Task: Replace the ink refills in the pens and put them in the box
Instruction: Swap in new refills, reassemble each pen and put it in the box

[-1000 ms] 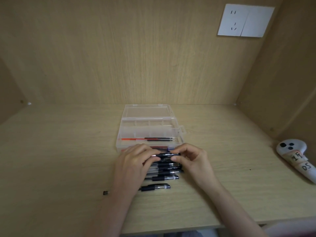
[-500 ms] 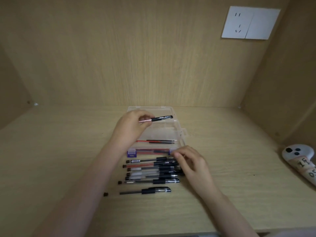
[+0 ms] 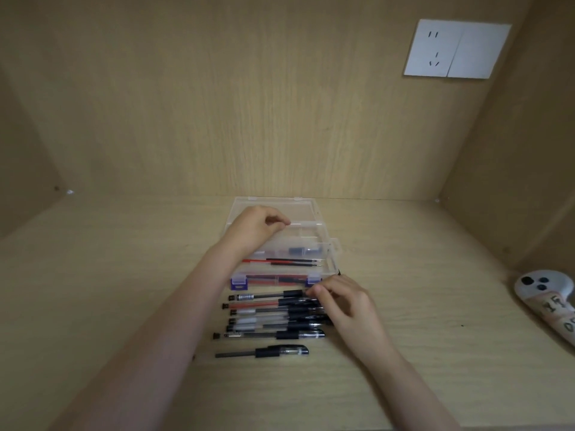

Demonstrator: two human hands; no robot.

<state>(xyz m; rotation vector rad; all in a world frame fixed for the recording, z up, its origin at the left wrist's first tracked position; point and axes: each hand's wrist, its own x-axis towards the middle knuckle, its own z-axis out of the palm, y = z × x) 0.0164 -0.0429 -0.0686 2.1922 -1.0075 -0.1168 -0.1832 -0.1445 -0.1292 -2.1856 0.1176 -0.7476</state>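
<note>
A clear plastic box (image 3: pixel 324 229) with purple latches stands open at the back of the desk. A black pen (image 3: pixel 300 251) lies inside it, with loose red and black refills (image 3: pixel 281 261) in front. My left hand (image 3: pixel 256 227) hovers over the box's left side, fingers curled, holding nothing. Several black pens (image 3: pixel 264 315) lie in a row before the box. My right hand (image 3: pixel 343 301) rests on their right ends, thumb and forefinger pinching the cap end of the top pen (image 3: pixel 267 296). One more pen (image 3: pixel 280 351) lies apart, nearest me.
A white controller (image 3: pixel 547 301) lies at the desk's right edge. A small black piece (image 3: pixel 193 357) sits left of the nearest pen. Wooden walls close in the back and both sides, with a white wall socket (image 3: pixel 455 49) up on the right.
My left hand lifted a pen from the row, carried it over the box and let it go; the pen now lies inside. My right hand stayed on the row's right ends.
</note>
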